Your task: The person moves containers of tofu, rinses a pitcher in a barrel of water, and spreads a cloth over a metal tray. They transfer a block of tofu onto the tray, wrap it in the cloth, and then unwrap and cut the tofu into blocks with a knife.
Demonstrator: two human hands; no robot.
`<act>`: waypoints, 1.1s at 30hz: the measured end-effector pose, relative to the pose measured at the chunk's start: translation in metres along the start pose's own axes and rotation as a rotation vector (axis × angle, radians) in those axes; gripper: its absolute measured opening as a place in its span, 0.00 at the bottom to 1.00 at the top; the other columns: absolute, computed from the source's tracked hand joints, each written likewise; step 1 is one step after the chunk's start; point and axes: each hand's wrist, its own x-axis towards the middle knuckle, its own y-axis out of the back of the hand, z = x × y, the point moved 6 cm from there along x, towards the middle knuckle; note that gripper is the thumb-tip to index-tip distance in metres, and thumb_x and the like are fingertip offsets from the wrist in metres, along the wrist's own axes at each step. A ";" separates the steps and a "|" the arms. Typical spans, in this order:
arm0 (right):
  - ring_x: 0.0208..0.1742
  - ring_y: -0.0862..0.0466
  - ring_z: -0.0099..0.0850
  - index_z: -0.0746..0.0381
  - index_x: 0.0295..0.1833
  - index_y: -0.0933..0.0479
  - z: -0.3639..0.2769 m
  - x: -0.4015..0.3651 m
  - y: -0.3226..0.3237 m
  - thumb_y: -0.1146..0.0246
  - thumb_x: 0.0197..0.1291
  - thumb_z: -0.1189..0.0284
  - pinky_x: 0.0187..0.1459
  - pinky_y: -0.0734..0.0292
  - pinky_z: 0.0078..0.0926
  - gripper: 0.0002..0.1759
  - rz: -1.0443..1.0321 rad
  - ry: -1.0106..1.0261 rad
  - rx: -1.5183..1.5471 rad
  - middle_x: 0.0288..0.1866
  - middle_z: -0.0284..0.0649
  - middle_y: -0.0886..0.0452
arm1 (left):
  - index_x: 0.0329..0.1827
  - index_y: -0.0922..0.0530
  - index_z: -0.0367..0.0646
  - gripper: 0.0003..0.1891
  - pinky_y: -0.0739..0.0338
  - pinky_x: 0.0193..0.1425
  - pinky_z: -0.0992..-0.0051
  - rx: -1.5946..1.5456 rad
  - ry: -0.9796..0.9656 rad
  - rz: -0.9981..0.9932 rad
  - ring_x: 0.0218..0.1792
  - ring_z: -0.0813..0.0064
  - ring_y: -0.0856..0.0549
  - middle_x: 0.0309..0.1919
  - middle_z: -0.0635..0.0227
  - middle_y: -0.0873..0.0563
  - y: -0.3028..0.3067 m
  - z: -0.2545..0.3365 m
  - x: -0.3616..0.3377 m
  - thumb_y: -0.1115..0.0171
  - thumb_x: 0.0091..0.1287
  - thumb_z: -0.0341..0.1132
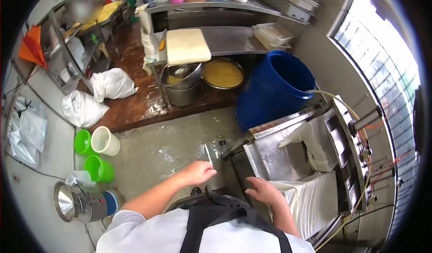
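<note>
My left hand [198,172] hangs over the floor in front of my apron, fingers curled in and nothing showing in them. Nearer the steel basin, my right hand [264,192] has its thumb and fingers apart and holds nothing. Just right of it, a white cloth [310,199] drapes over the near part of the steel basin [270,156]. A second bunched cloth [315,147] lies along the basin's far side. The black apron [216,223] covers my front.
A blue barrel [274,91] stands beyond the basin. Ahead, a steel table [229,39] carries a cutting board [186,46] and a knife [162,40]. Green buckets [100,168], a white bucket [106,141] and a steel machine [78,203] stand left. A yellow hose [346,100] runs along the right.
</note>
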 end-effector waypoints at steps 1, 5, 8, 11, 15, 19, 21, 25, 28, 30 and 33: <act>0.64 0.16 0.55 0.64 0.72 0.23 -0.018 0.016 -0.017 0.32 0.71 0.59 0.67 0.21 0.45 0.30 -0.226 0.026 -0.084 0.65 0.58 0.17 | 0.50 0.13 0.39 0.19 0.16 0.52 0.55 0.049 0.060 0.050 0.46 0.49 0.10 0.42 0.49 0.09 0.019 -0.025 -0.010 0.36 0.75 0.48; 0.70 0.21 0.57 0.64 0.74 0.26 -0.044 0.076 -0.037 0.34 0.72 0.54 0.71 0.25 0.48 0.34 -0.341 0.100 -0.166 0.69 0.58 0.19 | 0.48 0.13 0.38 0.17 0.16 0.51 0.56 0.069 0.218 0.189 0.45 0.50 0.10 0.41 0.49 0.10 0.071 -0.088 -0.042 0.35 0.74 0.45; 0.69 0.21 0.57 0.65 0.72 0.25 -0.051 0.118 -0.040 0.34 0.72 0.56 0.70 0.25 0.48 0.32 -0.292 0.100 -0.199 0.68 0.59 0.19 | 0.49 0.13 0.37 0.17 0.16 0.51 0.56 0.022 0.270 0.248 0.45 0.50 0.10 0.43 0.49 0.10 0.087 -0.111 -0.040 0.34 0.74 0.45; 0.69 0.20 0.57 0.66 0.70 0.22 -0.050 0.173 -0.057 0.35 0.72 0.57 0.70 0.25 0.48 0.30 -0.400 0.151 -0.248 0.66 0.59 0.17 | 0.51 0.14 0.37 0.18 0.16 0.52 0.57 0.013 0.267 0.298 0.47 0.50 0.10 0.45 0.49 0.10 0.106 -0.122 -0.021 0.34 0.75 0.45; 0.66 0.18 0.56 0.66 0.65 0.18 -0.054 0.280 -0.079 0.35 0.72 0.57 0.69 0.23 0.48 0.27 -0.369 0.288 -0.195 0.63 0.59 0.15 | 0.53 0.14 0.36 0.18 0.16 0.52 0.58 -0.026 0.233 0.286 0.46 0.51 0.10 0.46 0.50 0.10 0.145 -0.138 0.012 0.34 0.75 0.45; 0.64 0.16 0.55 0.66 0.64 0.19 -0.070 0.417 -0.096 0.35 0.72 0.58 0.66 0.22 0.48 0.25 -0.382 0.370 -0.200 0.61 0.57 0.14 | 0.52 0.14 0.37 0.18 0.16 0.52 0.57 0.027 0.321 0.265 0.45 0.49 0.10 0.43 0.49 0.10 0.191 -0.194 0.045 0.35 0.75 0.46; 0.62 0.16 0.56 0.67 0.63 0.19 -0.078 0.484 -0.101 0.35 0.71 0.59 0.65 0.21 0.49 0.25 -0.363 0.318 -0.251 0.59 0.58 0.14 | 0.51 0.15 0.37 0.19 0.16 0.52 0.56 0.100 0.500 0.245 0.45 0.46 0.11 0.41 0.47 0.11 0.212 -0.228 0.051 0.35 0.75 0.46; 0.61 0.16 0.57 0.67 0.65 0.21 -0.109 0.608 -0.091 0.34 0.70 0.60 0.63 0.20 0.52 0.26 -0.141 0.512 -0.129 0.60 0.59 0.15 | 0.53 0.15 0.36 0.21 0.17 0.56 0.52 0.223 0.619 0.101 0.50 0.40 0.12 0.47 0.43 0.10 0.272 -0.229 0.077 0.36 0.76 0.48; 0.65 0.19 0.56 0.66 0.70 0.27 -0.150 0.691 -0.072 0.31 0.66 0.62 0.62 0.19 0.54 0.31 -0.011 0.520 -0.231 0.65 0.55 0.21 | 0.53 0.15 0.36 0.21 0.17 0.57 0.52 0.181 0.625 0.194 0.51 0.39 0.12 0.48 0.42 0.10 0.307 -0.236 0.099 0.36 0.76 0.49; 0.74 0.26 0.52 0.65 0.74 0.30 -0.188 0.728 -0.051 0.32 0.68 0.60 0.65 0.21 0.53 0.34 0.009 0.468 -0.303 0.72 0.52 0.25 | 0.53 0.15 0.36 0.21 0.18 0.58 0.52 0.185 0.654 0.179 0.53 0.40 0.12 0.48 0.42 0.10 0.322 -0.240 0.121 0.37 0.76 0.49; 0.82 0.34 0.54 0.64 0.81 0.37 -0.221 0.775 -0.048 0.35 0.71 0.61 0.73 0.27 0.55 0.38 0.055 0.474 -0.405 0.82 0.52 0.34 | 0.53 0.15 0.35 0.21 0.18 0.58 0.52 0.063 0.728 0.148 0.53 0.40 0.12 0.48 0.42 0.10 0.342 -0.243 0.152 0.37 0.76 0.48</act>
